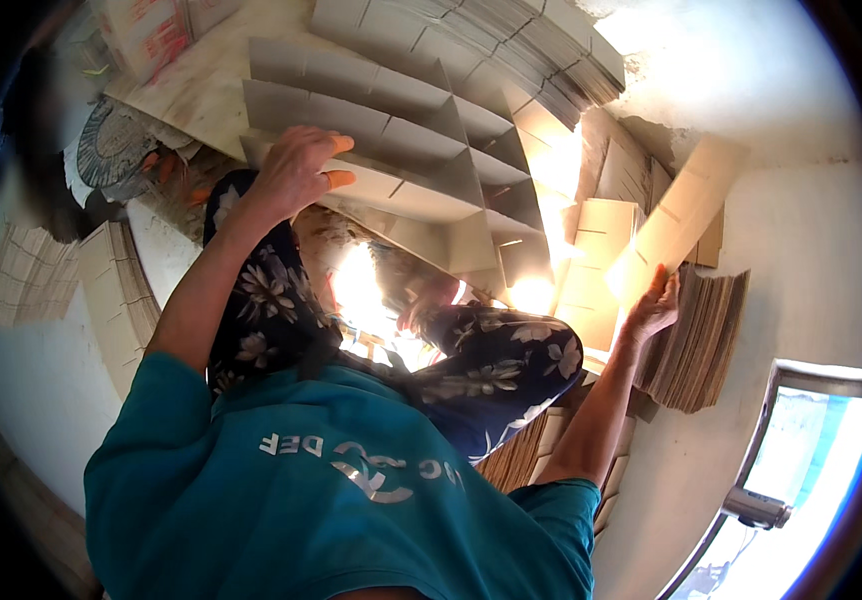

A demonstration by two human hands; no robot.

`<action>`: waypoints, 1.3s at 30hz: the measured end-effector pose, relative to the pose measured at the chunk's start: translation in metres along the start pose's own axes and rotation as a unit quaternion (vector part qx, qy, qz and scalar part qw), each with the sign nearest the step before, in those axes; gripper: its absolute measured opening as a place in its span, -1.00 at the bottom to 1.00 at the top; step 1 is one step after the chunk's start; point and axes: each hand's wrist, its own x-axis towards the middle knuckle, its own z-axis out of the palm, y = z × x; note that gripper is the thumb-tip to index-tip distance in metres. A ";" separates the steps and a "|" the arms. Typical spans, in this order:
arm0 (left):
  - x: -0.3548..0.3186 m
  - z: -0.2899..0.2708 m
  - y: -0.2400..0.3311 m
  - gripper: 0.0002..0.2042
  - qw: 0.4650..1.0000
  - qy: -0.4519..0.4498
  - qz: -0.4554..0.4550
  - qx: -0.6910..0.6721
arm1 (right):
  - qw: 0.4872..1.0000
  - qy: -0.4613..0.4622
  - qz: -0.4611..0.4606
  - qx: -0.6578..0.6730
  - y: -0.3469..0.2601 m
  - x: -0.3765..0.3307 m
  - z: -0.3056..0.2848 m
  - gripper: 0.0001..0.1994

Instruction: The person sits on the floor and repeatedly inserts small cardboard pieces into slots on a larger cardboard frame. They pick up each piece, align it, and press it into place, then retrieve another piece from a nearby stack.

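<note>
A cardboard divider grid of crossed slotted strips stands on the work surface in front of me. My left hand is at its near left part, with orange covers on two fingertips. Those fingertips are apart, over the nearest long strip; whether they touch it I cannot tell. Out to the right, my right hand grips the lower end of a loose slotted cardboard strip, which tilts up and away. That strip is apart from the grid. Just beside this hand is a thick stack of cardboard strips.
More strips lie in a stack behind the grid. Upright cardboard pieces lean near the right wall. At the left are further stacks and a round ridged object. My bent legs are under the near edge.
</note>
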 end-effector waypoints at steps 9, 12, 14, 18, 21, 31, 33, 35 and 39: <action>-0.004 0.012 -0.009 -0.88 1.000 -0.020 -0.007 -0.017 | 0.838 -0.346 0.093 0.411 -0.193 -0.016 0.023 -0.56; -0.006 0.018 -0.013 -0.88 0.999 -0.035 -0.015 -0.028 | 0.833 -0.381 0.021 0.401 -0.218 -0.027 0.041 -0.82; -0.007 0.020 -0.015 -0.90 0.999 -0.043 -0.012 -0.030 | 0.854 -0.387 -0.019 0.347 -0.236 -0.030 0.045 -0.89; -0.008 0.025 -0.017 -0.90 0.999 -0.043 0.001 -0.016 | 0.859 -0.387 -0.024 0.335 -0.241 -0.037 0.068 -0.84; -0.008 0.027 -0.018 -0.91 0.999 -0.038 0.005 -0.015 | 0.844 -0.389 0.010 0.368 -0.238 -0.042 0.082 -0.71; 0.001 0.025 -0.016 -0.92 0.999 -0.041 -0.012 -0.028 | 0.737 -0.409 0.222 0.490 -0.255 -0.036 0.085 -0.55; 0.001 0.025 -0.015 -0.92 0.998 -0.037 -0.011 -0.039 | 0.816 -0.382 0.061 0.430 -0.251 -0.042 0.087 -0.56; 0.001 0.025 -0.015 -0.92 0.998 -0.033 -0.011 -0.053 | 0.866 -0.372 -0.075 0.326 -0.249 -0.045 0.085 -0.57; 0.001 0.026 -0.018 -0.92 0.998 -0.031 -0.002 -0.050 | 0.858 -0.421 -0.055 0.288 -0.256 -0.044 0.081 -0.56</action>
